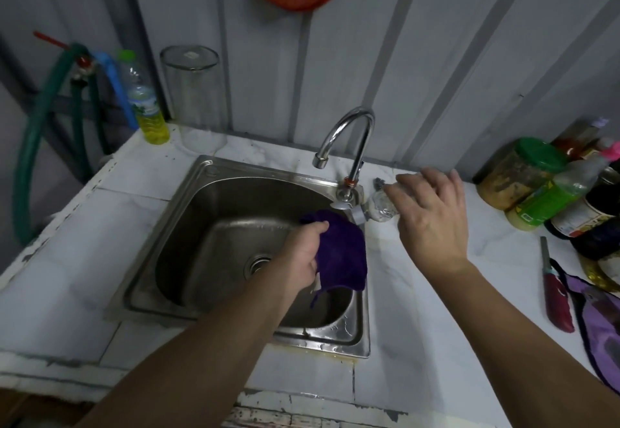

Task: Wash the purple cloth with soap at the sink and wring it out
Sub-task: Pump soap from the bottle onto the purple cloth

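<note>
My left hand point(302, 253) grips the dark purple cloth point(342, 253), bunched up, over the right side of the steel sink point(188, 199). No water runs from the curved chrome tap point(352, 132) behind it. My right hand point(432, 223) is over the counter just right of the tap base. Its fingers are spread and its fingertips rest on a small clear crumpled packet point(380, 209) lying there. I cannot tell what the packet holds.
A bottle of yellow liquid point(147, 108) and a tall glass jar point(194, 92) stand at the back left. Jars and bottles point(543, 189) crowd the right edge. A red lighter point(557, 300) and a purple bag point(600, 327) lie near them. A green hose point(33, 145) hangs at left.
</note>
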A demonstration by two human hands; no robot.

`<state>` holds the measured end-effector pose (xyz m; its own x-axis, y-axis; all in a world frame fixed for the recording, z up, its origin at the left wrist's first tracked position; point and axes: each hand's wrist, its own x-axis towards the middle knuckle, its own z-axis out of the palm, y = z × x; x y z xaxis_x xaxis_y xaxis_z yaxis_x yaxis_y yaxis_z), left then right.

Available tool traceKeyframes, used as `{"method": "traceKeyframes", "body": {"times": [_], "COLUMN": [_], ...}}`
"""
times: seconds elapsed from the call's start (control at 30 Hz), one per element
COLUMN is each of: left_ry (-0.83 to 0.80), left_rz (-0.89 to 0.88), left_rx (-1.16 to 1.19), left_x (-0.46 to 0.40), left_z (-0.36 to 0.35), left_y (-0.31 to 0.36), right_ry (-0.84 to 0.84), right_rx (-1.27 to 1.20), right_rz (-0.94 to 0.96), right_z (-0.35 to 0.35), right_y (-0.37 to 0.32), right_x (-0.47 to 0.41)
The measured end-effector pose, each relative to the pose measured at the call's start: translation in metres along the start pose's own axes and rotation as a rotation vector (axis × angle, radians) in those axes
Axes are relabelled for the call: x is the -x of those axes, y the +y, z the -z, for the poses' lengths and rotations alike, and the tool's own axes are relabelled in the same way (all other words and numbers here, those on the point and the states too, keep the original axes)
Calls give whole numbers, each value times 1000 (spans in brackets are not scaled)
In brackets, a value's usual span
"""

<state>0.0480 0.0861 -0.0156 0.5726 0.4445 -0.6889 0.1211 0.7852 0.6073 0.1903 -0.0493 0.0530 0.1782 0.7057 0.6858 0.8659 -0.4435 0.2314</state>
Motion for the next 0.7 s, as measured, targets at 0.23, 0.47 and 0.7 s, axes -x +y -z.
{"method": "traceKeyframes", "body": {"times": [0.23, 0.47, 0.7], "left_ry": [9, 4, -7], "left_rz": [-8, 0, -8], "left_rx": [5, 12, 9], "left_x": [-2, -2, -1], "left_z": [3, 3, 4], "left_y": [1, 2, 2], "right_ry": [20, 43, 43], "right_rx": [-10, -13, -13], "right_rz": [33, 25, 16], "right_z": [-1, -1, 0], "right_y": [-3, -4, -4], "right_x": [-6, -11, -11]}}
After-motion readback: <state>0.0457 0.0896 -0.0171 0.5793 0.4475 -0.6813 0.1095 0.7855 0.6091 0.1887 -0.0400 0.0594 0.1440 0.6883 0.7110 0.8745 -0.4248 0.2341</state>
